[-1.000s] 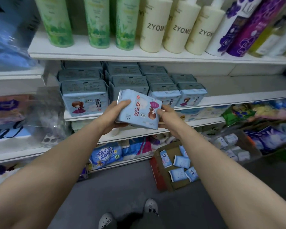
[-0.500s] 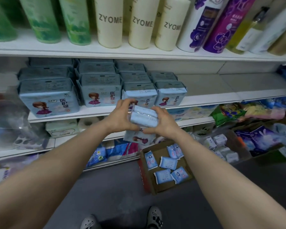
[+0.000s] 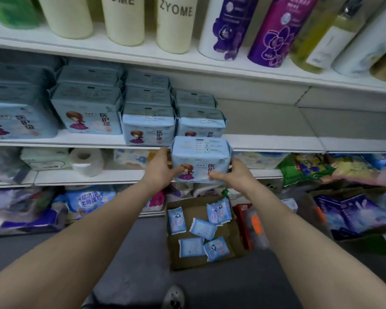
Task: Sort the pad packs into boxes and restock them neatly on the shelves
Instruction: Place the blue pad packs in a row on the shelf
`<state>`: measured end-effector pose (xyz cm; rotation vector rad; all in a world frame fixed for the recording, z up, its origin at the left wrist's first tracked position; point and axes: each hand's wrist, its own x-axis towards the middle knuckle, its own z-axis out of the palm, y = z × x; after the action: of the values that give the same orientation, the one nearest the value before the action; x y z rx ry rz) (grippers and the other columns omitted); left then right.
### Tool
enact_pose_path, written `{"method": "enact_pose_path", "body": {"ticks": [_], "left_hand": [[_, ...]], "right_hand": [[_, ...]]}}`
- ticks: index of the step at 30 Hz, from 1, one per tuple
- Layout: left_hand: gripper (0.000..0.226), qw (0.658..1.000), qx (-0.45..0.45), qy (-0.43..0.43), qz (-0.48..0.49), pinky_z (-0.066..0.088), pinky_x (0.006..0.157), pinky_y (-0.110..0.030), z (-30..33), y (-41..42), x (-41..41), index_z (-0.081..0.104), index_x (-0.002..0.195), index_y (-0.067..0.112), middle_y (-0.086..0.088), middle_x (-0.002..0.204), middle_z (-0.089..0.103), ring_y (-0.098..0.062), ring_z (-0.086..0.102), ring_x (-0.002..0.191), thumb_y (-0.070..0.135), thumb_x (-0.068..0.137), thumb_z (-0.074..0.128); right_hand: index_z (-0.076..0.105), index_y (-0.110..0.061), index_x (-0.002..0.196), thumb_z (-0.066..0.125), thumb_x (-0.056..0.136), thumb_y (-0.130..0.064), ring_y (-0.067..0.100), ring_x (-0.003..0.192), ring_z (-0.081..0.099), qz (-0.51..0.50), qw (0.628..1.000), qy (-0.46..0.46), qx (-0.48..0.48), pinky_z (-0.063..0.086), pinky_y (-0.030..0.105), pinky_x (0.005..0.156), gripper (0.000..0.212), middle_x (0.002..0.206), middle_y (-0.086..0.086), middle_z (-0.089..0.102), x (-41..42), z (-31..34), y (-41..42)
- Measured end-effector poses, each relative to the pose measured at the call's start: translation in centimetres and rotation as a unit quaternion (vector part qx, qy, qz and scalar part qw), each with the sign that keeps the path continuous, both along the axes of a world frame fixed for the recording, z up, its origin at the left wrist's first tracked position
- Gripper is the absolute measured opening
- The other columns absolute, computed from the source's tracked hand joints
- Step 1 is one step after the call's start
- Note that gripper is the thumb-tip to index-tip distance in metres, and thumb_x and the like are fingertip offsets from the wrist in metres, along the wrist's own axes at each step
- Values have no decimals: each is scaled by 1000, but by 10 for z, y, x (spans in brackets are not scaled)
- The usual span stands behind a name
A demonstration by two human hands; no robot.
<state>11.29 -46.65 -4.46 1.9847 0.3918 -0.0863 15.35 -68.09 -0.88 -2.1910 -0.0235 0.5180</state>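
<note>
A light blue pad pack with a cartoon girl on its front stands upright in the air just in front of the middle shelf's edge. My left hand grips its left side and my right hand grips its lower right corner. Behind it, rows of the same blue packs fill the left part of that shelf. On the floor below, a cardboard box holds several small blue pad packs.
Cream, purple and yellow bottles line the top shelf. The middle shelf is bare to the right of the packs. A toilet roll and tissue packs sit one shelf lower. Another box with purple packs stands on the floor at right.
The pack has gone from flat and tilted to upright with its front facing me, and both hands have carried it right, toward the end of the rows. My view moved closer.
</note>
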Motion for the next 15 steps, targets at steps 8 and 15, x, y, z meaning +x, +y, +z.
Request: {"method": "enact_pose_path", "body": {"ticks": [8,15], "left_hand": [[55,995,80,-35,52,48,83,-38,-18,-24,22,49,120,14,-11,103,59,-31,58,99,37,79,78],[49,994,58,-47,80,40,72,-26,-16,-32,47,47,132,12,8,83,54,-17,56,82,27,90,68]], "right_hand": [[44,-17,137,81,78,-19,23,120,56,5,997,-62,-50,46,38,102,69,130,5,58,37,-29,-10],[45,-16,137,75,83,-13,27,117,57,3,994,-92,-54,48,41,98,61,129,9,59,74,-29,-5]]}}
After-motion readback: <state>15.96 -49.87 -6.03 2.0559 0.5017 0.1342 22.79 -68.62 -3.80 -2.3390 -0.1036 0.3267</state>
